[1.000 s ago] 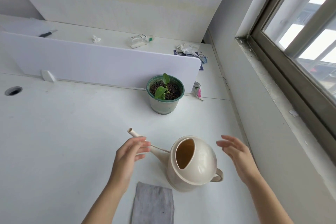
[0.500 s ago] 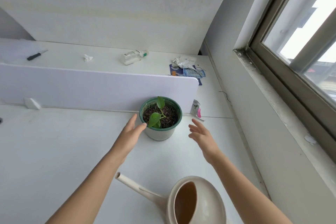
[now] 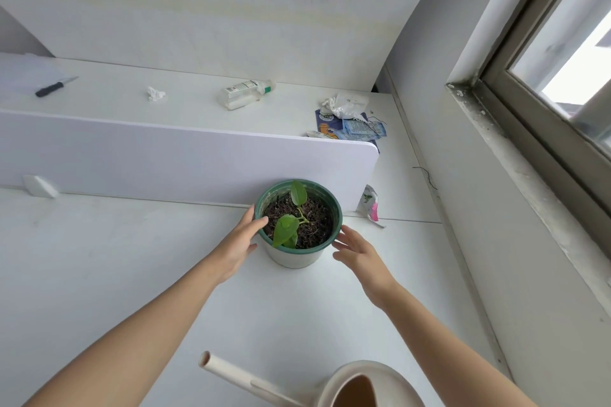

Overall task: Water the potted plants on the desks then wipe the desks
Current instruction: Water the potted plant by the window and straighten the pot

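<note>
Potted plant [image 3: 299, 225] sits between left hand [image 3: 236, 241] and right hand [image 3: 360, 254], both hands open-fingered beside its pot.

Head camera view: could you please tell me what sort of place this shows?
Probably a shared office: white desks split by a low white partition panel, beside a grey-framed window.

We have only one view: the head camera looks forward and down from close above the desk [image 3: 109, 274], facing the partition [image 3: 165, 155] along its far edge.
</note>
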